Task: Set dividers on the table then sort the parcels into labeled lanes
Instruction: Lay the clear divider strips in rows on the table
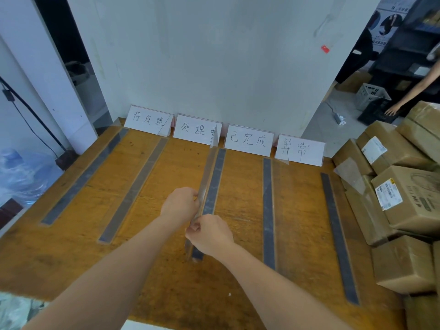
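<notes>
Holds a clear divider [206, 172] in both hands over the middle of a worn wooden table [71, 246]. Pinches its upper edge with the left hand [179, 206], fingers curled over and closed on the plastic. Grips the same sheet nearer the body with the right hand [209, 234], thumb and fingers folded round the edge, the two hands almost touching. Keeps the sheet on its long edge, tilted slightly left, its far end reaching the second of the label cards [196, 129]. Runs along the left side of the middle grey strip [215, 177]; cannot tell whether seated on the strip or only beside it.

Across the table, five such strips lying front to back: two to the left [83, 177] [133, 189], the middle one, two to the right [267, 210] [338, 234]. Faint clear sheets rising from several of them, hard to trace.

Along the far edge, four white cards with handwritten characters, standing side by side against a pale wall panel [214, 55].

On the right end of the table, well apart from both hands, a heap of parcels [404, 198]: brown cartons and tape-wrapped packets, some with white shipping labels, stacked and leaning on each other.

Beyond the heap, another person's hand [391, 111] over a black crate [376, 110], with a white crate [370, 92] behind. Off the left side, low down, a blue water bottle [19, 172].
</notes>
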